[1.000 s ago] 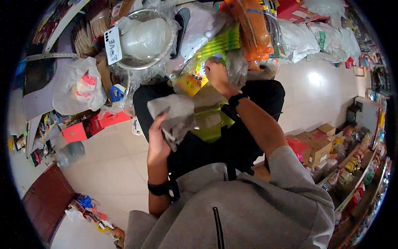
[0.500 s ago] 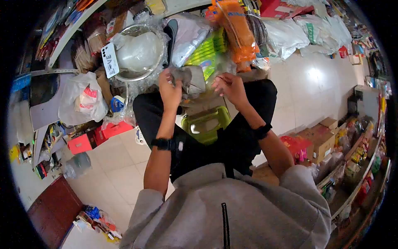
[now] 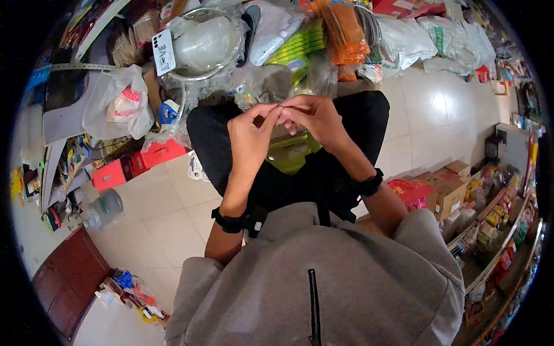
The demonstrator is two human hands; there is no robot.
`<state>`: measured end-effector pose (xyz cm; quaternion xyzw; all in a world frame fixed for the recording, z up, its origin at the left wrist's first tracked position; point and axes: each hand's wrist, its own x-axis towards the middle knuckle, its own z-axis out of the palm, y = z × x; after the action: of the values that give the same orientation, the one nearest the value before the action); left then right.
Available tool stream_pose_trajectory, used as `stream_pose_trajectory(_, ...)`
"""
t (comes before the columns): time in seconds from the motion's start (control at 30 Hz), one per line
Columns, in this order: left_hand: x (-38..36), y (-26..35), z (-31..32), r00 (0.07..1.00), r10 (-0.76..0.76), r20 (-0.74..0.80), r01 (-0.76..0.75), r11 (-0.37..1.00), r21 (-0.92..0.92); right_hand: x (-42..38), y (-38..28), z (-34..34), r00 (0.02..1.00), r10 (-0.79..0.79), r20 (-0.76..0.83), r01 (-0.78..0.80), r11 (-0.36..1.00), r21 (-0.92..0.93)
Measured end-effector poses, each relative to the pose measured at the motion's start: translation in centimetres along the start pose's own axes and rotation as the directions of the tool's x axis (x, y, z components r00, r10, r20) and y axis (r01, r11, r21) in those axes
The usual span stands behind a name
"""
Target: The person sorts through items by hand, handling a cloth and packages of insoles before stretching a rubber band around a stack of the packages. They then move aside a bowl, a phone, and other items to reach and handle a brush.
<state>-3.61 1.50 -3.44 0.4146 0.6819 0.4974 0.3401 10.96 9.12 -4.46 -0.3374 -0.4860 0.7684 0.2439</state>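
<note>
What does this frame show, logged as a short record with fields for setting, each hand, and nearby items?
setting: shop floor of pale tiles, packed shelves around
left hand: fingertips pinched on a thin, small item, too small to identify
right hand: fingertips meeting the left's on the same item
lap: lime-green plastic container on black trousers
ahead: crumpled grey cloth in clear plastic; steel bowl wrapped in clear plastic; orange packets
wrists: black band on each

Goods crowded a shop's tiled floor.
A red box, cardboard cartons and a clear plastic bottle sat directly on the pale tiles, with bagged white sacks beyond.
</note>
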Motion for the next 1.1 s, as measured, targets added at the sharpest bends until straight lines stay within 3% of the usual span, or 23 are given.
stream_pose_trajectory(0.07, -0.7, 0.4, -0.4, 0.998, 0.05, -0.042, -0.047, 0.997, 0.068, -0.5, 0.0, 0.4, 1.0, -0.004, -0.001, 0.004, 1.0, 0.012)
stream_pose_trajectory(0.13, -1.1, 1.2, -1.0, 0.993, 0.116, -0.03, -0.1, 0.941, 0.322, -0.9, -0.5, 0.5, 0.999, -0.027, -0.03, 0.025, 0.998, -0.066)
stream_pose_trajectory(0.27, -1.6, 1.0, -1.6, 0.988, 0.148, -0.039, -0.129, 0.942, 0.311, -1.8, -1.2, 0.2, 1.0, -0.004, -0.03, -0.001, 0.984, -0.178)
stream_pose_trajectory(0.3, -1.6, 0.7, -1.5, 0.996, 0.065, -0.063, -0.063, 0.998, 0.028, -2.0, -1.1, 0.0, 0.999, -0.031, -0.022, 0.027, 0.983, -0.18)
stream_pose_trajectory(0.37, -1.8, 0.3, -1.5, 0.994, -0.108, 0.006, 0.097, 0.866, -0.49, -2.2, -0.7, 0.1, 0.998, -0.062, -0.014, 0.058, 0.982, -0.182)
stream_pose_trajectory(0.4, -1.9, 0.3, -1.4, 0.994, -0.106, 0.006, 0.095, 0.867, -0.489, -2.2, -0.4, 0.4, 0.998, -0.056, -0.042, 0.059, 0.995, 0.076)
stream_pose_trajectory(0.43, -2.0, 0.3, -1.3, 0.984, -0.164, 0.064, 0.162, 0.705, -0.691, -2.2, 0.0, 0.8, 0.997, -0.043, -0.068, 0.063, 0.942, 0.33)
stream_pose_trajectory(0.47, -2.1, 0.2, -1.3, 0.969, -0.205, 0.135, 0.222, 0.493, -0.841, -2.2, 0.3, 1.0, 0.997, -0.046, -0.068, 0.066, 0.942, 0.33)
stream_pose_trajectory(0.5, -2.5, 0.4, -1.1, 0.964, -0.186, 0.188, 0.25, 0.402, -0.881, -2.1, 0.4, 1.3, 0.999, -0.005, -0.053, 0.03, 0.877, 0.479)
stream_pose_trajectory(0.53, -2.7, 0.3, -1.0, 0.964, -0.185, 0.188, 0.249, 0.403, -0.881, -2.2, 0.5, 1.5, 0.999, 0.035, -0.031, -0.008, 0.788, 0.615)
stream_pose_trajectory(0.6, -3.1, 0.0, -0.7, 0.959, -0.153, 0.239, 0.272, 0.258, -0.927, -2.4, 0.1, 1.9, 0.999, 0.05, 0.01, -0.042, 0.716, 0.697)
stream_pose_trajectory(0.63, -3.1, -0.1, -0.7, 0.962, -0.146, 0.231, 0.263, 0.276, -0.924, -2.5, -0.1, 2.1, 0.997, 0.061, 0.051, -0.078, 0.636, 0.768)
stream_pose_trajectory(0.73, -3.1, 0.1, -0.8, 0.963, -0.185, 0.197, 0.253, 0.353, -0.901, -2.1, 1.1, 2.0, 1.0, -0.019, 0.008, 0.009, 0.752, 0.659)
stream_pose_trajectory(0.87, -3.4, 0.6, -0.7, 0.962, -0.194, 0.193, 0.259, 0.419, -0.87, -2.9, 0.4, 1.8, 0.995, -0.076, 0.064, 0.003, 0.668, 0.745)
stream_pose_trajectory(0.93, -3.7, 0.8, -0.5, 0.966, -0.193, 0.174, 0.251, 0.513, -0.821, -2.8, 0.6, 1.8, 0.996, -0.082, 0.036, 0.032, 0.7, 0.713)
stream_pose_trajectory(1.03, -4.3, 0.3, -0.2, 0.979, -0.142, 0.149, 0.205, 0.623, -0.755, -2.4, 1.1, 1.3, 0.994, -0.097, -0.056, 0.112, 0.859, 0.499)
stream_pose_trajectory(1.1, -4.6, 0.0, -0.1, 0.98, -0.139, 0.146, 0.201, 0.653, -0.73, -2.1, 1.6, 1.1, 0.976, -0.193, -0.099, 0.21, 0.957, 0.2)
